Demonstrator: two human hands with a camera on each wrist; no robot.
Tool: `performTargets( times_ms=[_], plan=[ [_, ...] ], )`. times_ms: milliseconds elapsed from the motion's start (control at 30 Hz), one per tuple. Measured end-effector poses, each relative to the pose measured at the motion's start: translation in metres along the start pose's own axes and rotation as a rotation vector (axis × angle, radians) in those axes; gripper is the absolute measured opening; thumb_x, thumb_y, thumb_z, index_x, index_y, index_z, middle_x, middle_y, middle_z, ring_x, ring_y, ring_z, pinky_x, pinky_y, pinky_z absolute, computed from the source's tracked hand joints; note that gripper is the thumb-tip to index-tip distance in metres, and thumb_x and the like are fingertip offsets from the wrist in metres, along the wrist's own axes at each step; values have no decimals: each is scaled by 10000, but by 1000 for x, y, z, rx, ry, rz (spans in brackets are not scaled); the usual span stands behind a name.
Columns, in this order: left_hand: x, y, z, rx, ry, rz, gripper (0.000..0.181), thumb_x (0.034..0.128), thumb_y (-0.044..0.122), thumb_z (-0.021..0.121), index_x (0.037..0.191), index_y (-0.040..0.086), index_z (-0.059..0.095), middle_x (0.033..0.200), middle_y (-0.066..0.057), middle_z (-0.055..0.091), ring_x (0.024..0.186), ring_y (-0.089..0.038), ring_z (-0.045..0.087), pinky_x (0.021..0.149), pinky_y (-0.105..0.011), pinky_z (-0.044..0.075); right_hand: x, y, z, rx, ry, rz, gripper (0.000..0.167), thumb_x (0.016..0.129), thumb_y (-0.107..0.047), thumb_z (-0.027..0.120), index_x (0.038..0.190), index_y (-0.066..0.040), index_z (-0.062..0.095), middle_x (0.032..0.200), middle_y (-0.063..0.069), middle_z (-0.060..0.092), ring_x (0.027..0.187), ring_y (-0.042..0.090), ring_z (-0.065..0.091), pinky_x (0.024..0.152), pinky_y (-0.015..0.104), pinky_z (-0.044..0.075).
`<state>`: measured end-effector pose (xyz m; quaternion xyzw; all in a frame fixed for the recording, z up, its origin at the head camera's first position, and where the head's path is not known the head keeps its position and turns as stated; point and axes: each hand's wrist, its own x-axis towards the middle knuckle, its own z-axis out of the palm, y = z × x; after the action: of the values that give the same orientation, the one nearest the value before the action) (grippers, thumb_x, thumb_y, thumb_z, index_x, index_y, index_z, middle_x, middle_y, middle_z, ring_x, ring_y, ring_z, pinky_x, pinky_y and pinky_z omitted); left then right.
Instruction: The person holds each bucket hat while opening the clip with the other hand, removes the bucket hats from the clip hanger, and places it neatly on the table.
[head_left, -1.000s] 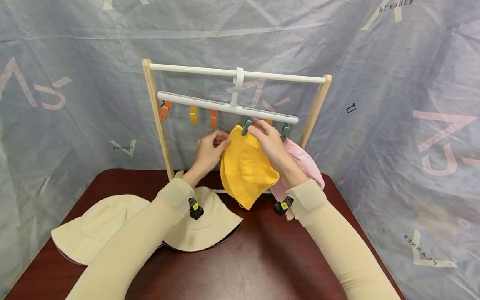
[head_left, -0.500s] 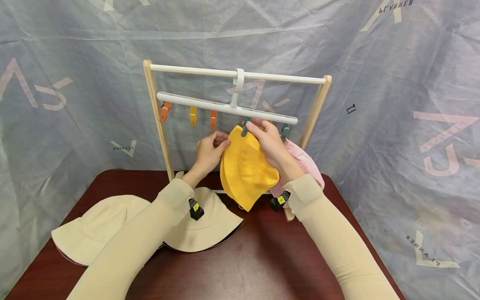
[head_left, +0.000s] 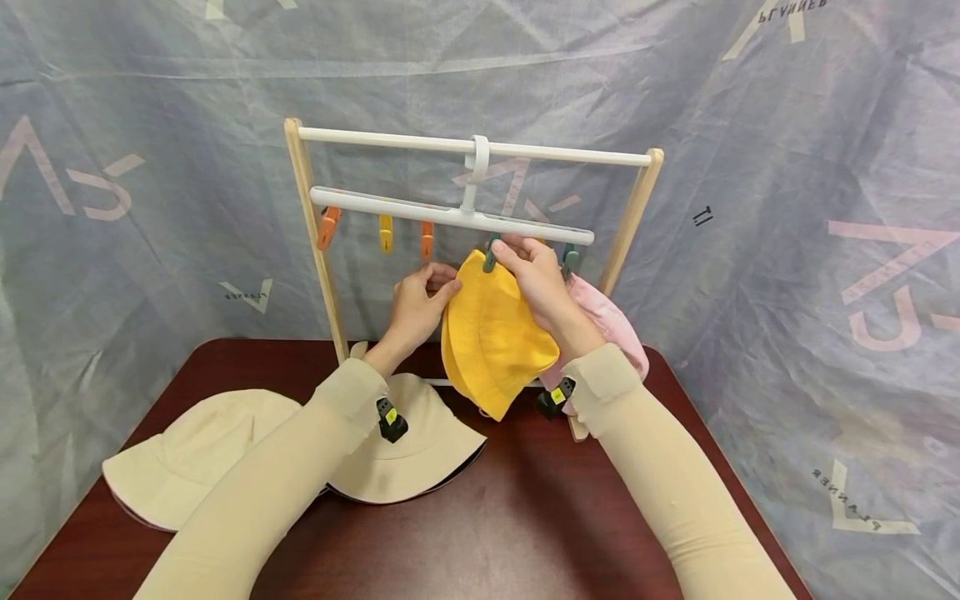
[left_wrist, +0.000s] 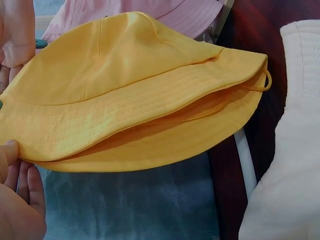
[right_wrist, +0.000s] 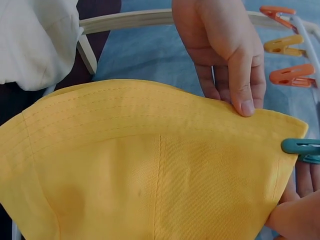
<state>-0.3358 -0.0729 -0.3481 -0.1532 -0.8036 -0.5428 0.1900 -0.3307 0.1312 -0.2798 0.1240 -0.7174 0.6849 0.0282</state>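
A yellow bucket hat (head_left: 495,333) hangs folded on its side below the white hanger (head_left: 420,210). A green clip (right_wrist: 300,146) sits at the top corner of its brim. My left hand (head_left: 418,304) pinches the brim edge left of that clip, thumb in front and fingers behind, as the right wrist view shows. My right hand (head_left: 543,283) is at the clip, thumb on its upper part and fingers behind it; the thumb tip falls outside the right wrist view. Behind my right forearm hangs a pink hat (head_left: 611,321), partly hidden, under another green clip (head_left: 571,261).
Orange and yellow clips (head_left: 386,235) hang along the hanger's left half. The hanger hooks over the rod of a wooden rack (head_left: 633,212). Cream hats (head_left: 191,450) lie at the left of the dark red table (head_left: 487,533). A grey cloth (head_left: 150,208) surrounds the back and sides.
My right thumb has shifted up and left onto the upper part of the clip, and the right wrist has moved slightly left. The hanger's left end has dipped a little. My left hand stays put.
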Motion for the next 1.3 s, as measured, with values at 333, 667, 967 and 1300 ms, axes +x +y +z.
performTargets(
  times_ms=[333,667,967,1300],
  plan=[
    [-3,-1,1,-10,7,-13,206,1041,265,714,1162,98,731,1096,-68,740,1000,-204,684,892,-341,573,4,0,8,-36,85,-17,474,1067,-269,677,1443,10,602,1408,169,653,1291,264,622,1119,356,488],
    [-4,-2,2,3,10,-5,208,1039,275,710,1149,100,728,1078,-67,736,984,-202,683,876,-342,578,4,1,11,-45,123,-32,465,1067,-266,678,1429,20,614,1380,177,678,1280,275,643,1112,342,501],
    [-6,-2,2,11,10,11,208,1040,273,711,1151,98,730,1081,-70,741,983,-206,688,874,-347,582,4,2,11,-55,150,-33,459,1058,-279,692,1405,17,638,1369,170,682,1258,258,649,1105,343,506],
    [-7,-1,3,7,9,13,200,1044,271,704,1146,101,728,1074,-70,737,980,-208,686,876,-359,582,5,3,13,-49,190,-55,424,1051,-261,704,1359,28,664,1337,174,685,1210,230,650,1073,353,526]
  ],
)
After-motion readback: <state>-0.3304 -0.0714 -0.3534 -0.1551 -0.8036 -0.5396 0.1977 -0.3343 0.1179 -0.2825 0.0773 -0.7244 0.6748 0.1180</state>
